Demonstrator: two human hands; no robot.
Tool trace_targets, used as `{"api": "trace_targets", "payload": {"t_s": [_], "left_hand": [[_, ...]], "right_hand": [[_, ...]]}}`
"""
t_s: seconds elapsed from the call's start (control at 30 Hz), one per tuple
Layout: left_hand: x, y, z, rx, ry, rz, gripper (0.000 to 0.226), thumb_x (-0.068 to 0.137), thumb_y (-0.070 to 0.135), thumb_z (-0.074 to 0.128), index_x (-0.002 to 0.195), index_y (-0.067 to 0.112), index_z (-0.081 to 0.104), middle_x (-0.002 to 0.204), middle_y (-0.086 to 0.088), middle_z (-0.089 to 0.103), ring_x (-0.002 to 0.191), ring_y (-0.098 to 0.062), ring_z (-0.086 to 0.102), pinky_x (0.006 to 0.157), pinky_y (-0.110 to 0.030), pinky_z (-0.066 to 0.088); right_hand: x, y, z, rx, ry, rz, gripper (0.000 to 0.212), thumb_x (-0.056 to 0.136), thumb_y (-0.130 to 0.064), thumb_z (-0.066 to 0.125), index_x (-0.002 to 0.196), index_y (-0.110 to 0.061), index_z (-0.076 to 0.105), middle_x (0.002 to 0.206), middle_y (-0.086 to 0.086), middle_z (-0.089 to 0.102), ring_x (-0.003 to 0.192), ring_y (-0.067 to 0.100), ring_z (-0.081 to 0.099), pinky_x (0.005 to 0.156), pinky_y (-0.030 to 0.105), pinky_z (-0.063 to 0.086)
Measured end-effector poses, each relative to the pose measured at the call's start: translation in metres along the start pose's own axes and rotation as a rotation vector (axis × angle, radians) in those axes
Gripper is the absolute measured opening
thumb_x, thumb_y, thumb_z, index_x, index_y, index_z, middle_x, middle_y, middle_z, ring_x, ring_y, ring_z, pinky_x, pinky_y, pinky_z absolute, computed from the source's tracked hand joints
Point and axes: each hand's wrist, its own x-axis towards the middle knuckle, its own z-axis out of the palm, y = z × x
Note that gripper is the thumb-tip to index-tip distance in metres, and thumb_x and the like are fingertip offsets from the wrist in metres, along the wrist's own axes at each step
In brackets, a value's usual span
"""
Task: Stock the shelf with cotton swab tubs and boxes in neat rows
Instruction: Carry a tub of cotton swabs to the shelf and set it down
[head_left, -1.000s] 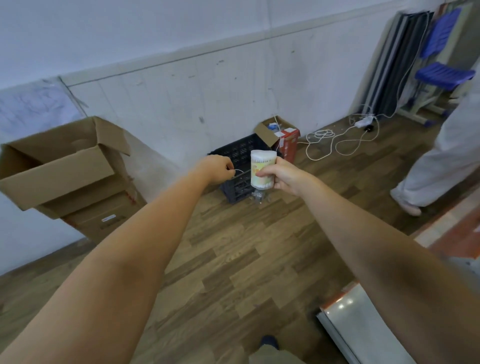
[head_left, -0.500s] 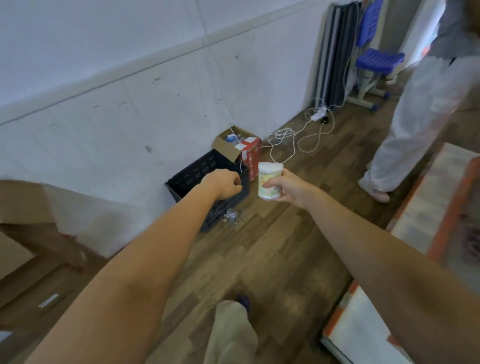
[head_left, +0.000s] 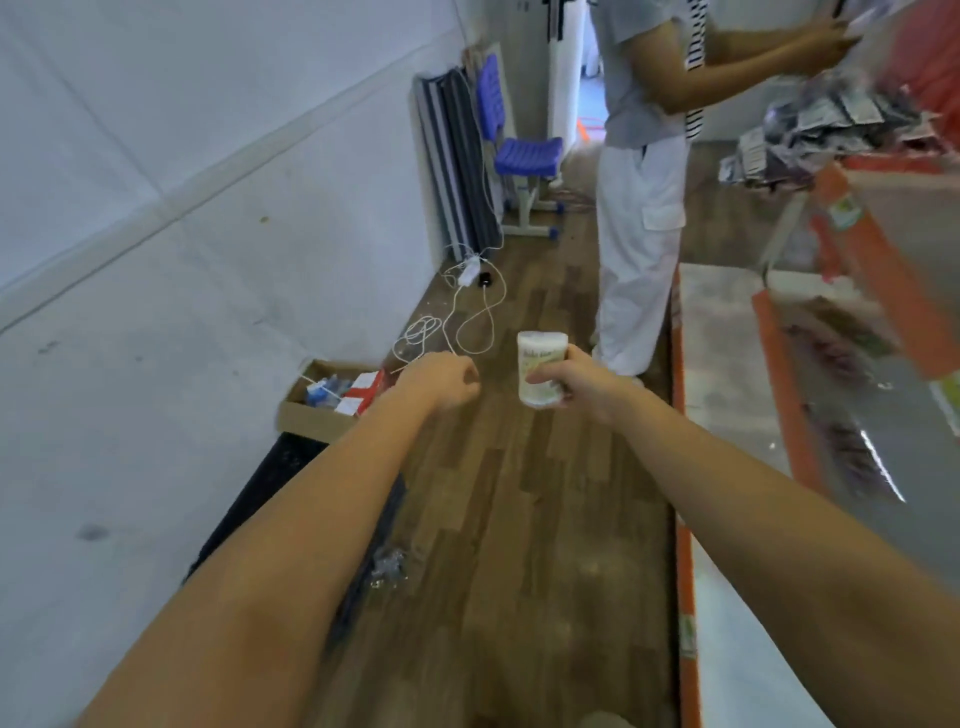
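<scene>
We're in what looks like a small shop or stockroom being set up. On the right runs an orange-edged shelf (head_left: 789, 384) with a pale deck, and higher up there's a pile of packets (head_left: 831, 124) that another person (head_left: 644, 171) in white trousers stands beside. Along the white wall (head_left: 156, 260) sit an open cardboard box (head_left: 317, 410) of goods and a black crate (head_left: 249, 509) on the wood-pattern floor (head_left: 519, 519). A blue chair (head_left: 519, 150) and loose white cables (head_left: 457, 312) sit further back.
</scene>
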Motion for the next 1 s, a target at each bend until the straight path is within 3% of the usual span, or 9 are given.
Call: {"api": "trace_targets", "payload": {"t_s": [0.13, 0.23, 0.37, 0.57, 0.7, 0.8, 0.93, 1.0], "left_hand": [[0.068, 0.007, -0.007, -0.041, -0.013, 0.098, 0.033, 0.094, 0.035, 0.045, 0.119, 0.02, 0.059, 0.123, -0.005, 0.06, 0.11, -0.023, 0.056, 0.095, -0.041, 0.046], [0.112, 0.018, -0.01, -0.051, -0.025, 0.153, 0.033, 0.094, 0.035, 0.046, 0.12, 0.02, 0.059, 0.122, -0.006, 0.058, 0.111, -0.026, 0.055, 0.095, -0.042, 0.045], [0.167, 0.032, -0.016, -0.059, -0.044, 0.191, 0.034, 0.092, 0.036, 0.045, 0.12, 0.02, 0.059, 0.122, -0.006, 0.059, 0.111, -0.026, 0.055, 0.095, -0.043, 0.046], [0.242, 0.062, -0.037, 0.009, -0.086, 0.21, 0.034, 0.094, 0.035, 0.044, 0.121, 0.02, 0.058, 0.118, -0.007, 0.059, 0.107, -0.025, 0.056, 0.092, -0.041, 0.047], [0.291, 0.09, -0.059, 0.021, -0.08, 0.258, 0.031, 0.095, 0.034, 0.043, 0.117, 0.018, 0.059, 0.114, -0.006, 0.061, 0.099, -0.022, 0.057, 0.081, -0.035, 0.048], [0.326, 0.111, -0.071, 0.011, -0.079, 0.305, 0.031, 0.095, 0.034, 0.044, 0.117, 0.017, 0.059, 0.111, -0.005, 0.06, 0.09, -0.018, 0.054, 0.072, -0.03, 0.041], [0.371, 0.138, -0.081, -0.014, -0.086, 0.354, 0.029, 0.095, 0.034, 0.045, 0.11, 0.017, 0.061, 0.108, -0.005, 0.063, 0.09, -0.019, 0.058, 0.075, -0.031, 0.045], [0.391, 0.152, -0.086, -0.037, -0.107, 0.382, 0.027, 0.095, 0.032, 0.045, 0.11, 0.017, 0.061, 0.11, -0.005, 0.063, 0.094, -0.02, 0.058, 0.079, -0.032, 0.046]], "right_hand": [[0.037, -0.009, -0.037, 0.04, 0.111, 0.009, 0.048, 0.08, -0.001, 0.066, 0.121, -0.019, 0.047, 0.121, 0.011, 0.056, 0.114, 0.03, 0.053, 0.078, 0.038, 0.053], [0.063, -0.012, -0.066, 0.064, 0.183, 0.021, 0.05, 0.079, -0.003, 0.066, 0.124, -0.016, 0.049, 0.123, 0.013, 0.057, 0.114, 0.031, 0.055, 0.081, 0.04, 0.054], [0.094, -0.024, -0.101, 0.06, 0.198, 0.037, 0.044, 0.085, -0.005, 0.062, 0.123, -0.02, 0.045, 0.123, 0.009, 0.054, 0.113, 0.026, 0.053, 0.074, 0.031, 0.051], [0.141, -0.053, -0.159, 0.094, 0.254, 0.048, 0.048, 0.083, -0.008, 0.064, 0.124, -0.021, 0.044, 0.126, 0.007, 0.052, 0.117, 0.027, 0.05, 0.099, 0.043, 0.045], [0.163, -0.076, -0.196, 0.087, 0.296, -0.014, 0.048, 0.083, -0.004, 0.062, 0.124, -0.021, 0.045, 0.126, 0.008, 0.054, 0.119, 0.027, 0.05, 0.104, 0.049, 0.041], [0.174, -0.086, -0.224, 0.072, 0.351, -0.045, 0.045, 0.083, -0.003, 0.061, 0.122, -0.019, 0.046, 0.123, 0.008, 0.055, 0.116, 0.026, 0.052, 0.099, 0.046, 0.045], [0.183, -0.095, -0.259, 0.13, 0.408, -0.072, 0.044, 0.084, 0.0, 0.059, 0.122, -0.018, 0.046, 0.109, 0.003, 0.057, 0.099, 0.018, 0.056, 0.072, 0.029, 0.051], [0.19, -0.096, -0.276, 0.147, 0.448, -0.071, 0.045, 0.083, 0.0, 0.06, 0.121, -0.018, 0.048, 0.112, 0.006, 0.058, 0.102, 0.02, 0.057, 0.075, 0.032, 0.052]]}}
